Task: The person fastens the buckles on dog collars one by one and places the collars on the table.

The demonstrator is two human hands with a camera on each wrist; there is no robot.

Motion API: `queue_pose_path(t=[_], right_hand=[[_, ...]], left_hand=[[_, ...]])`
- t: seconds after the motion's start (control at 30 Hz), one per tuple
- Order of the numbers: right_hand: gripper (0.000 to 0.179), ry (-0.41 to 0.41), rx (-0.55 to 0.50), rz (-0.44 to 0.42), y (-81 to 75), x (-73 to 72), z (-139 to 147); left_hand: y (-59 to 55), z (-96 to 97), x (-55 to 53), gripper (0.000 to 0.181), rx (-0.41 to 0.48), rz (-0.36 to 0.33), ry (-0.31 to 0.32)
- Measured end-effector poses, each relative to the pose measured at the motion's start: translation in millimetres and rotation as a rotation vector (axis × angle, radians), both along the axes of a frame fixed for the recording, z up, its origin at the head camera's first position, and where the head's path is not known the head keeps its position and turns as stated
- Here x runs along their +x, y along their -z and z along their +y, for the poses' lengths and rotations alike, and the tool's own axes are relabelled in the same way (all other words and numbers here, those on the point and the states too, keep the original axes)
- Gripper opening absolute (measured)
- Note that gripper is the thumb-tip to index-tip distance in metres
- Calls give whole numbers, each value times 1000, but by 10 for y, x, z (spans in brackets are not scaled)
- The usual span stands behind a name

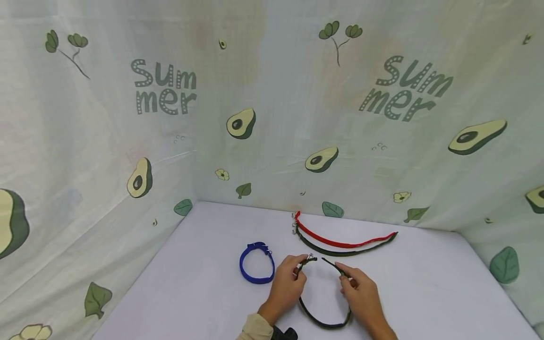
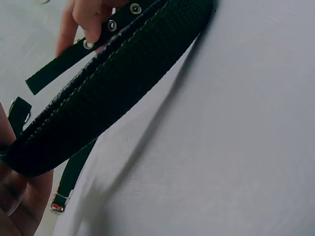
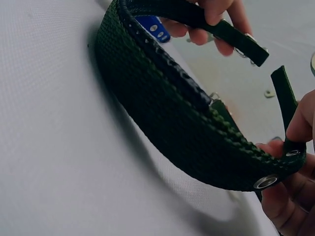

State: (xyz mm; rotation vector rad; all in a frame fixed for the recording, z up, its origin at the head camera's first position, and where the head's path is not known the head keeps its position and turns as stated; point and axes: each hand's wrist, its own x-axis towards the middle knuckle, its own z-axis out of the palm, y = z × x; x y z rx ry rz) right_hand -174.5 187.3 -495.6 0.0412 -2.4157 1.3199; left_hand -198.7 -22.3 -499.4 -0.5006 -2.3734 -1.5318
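Observation:
A dark green webbing collar (image 1: pixel 327 325) forms an open loop between the two hands, its ends pointing at each other with a small gap. My left hand (image 1: pixel 287 284) pinches the end that carries the metal buckle (image 1: pixel 311 257). The other end, a strap with several metal eyelets (image 2: pixel 112 25), is pinched between the thumb and fingers of my right hand (image 1: pixel 361 293). In the right wrist view the collar's padded band (image 3: pixel 162 113) bows between both hands, over the white surface.
A blue collar (image 1: pixel 257 280), fastened into a ring, lies left of my left hand. Behind the hands, a red collar (image 1: pixel 340 243) and another dark green collar (image 1: pixel 345 253) lie stretched out side by side. A printed cloth (image 1: pixel 272 94) hangs around the white table (image 1: pixel 204 264).

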Motion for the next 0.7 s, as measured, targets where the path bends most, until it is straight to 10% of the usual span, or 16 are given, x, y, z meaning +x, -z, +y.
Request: queue_pose_path(t=[0.7], right_hand=[[36, -94, 47, 137, 28, 10, -48]], left_hand=[[-60, 34, 39, 23, 130, -79, 76]])
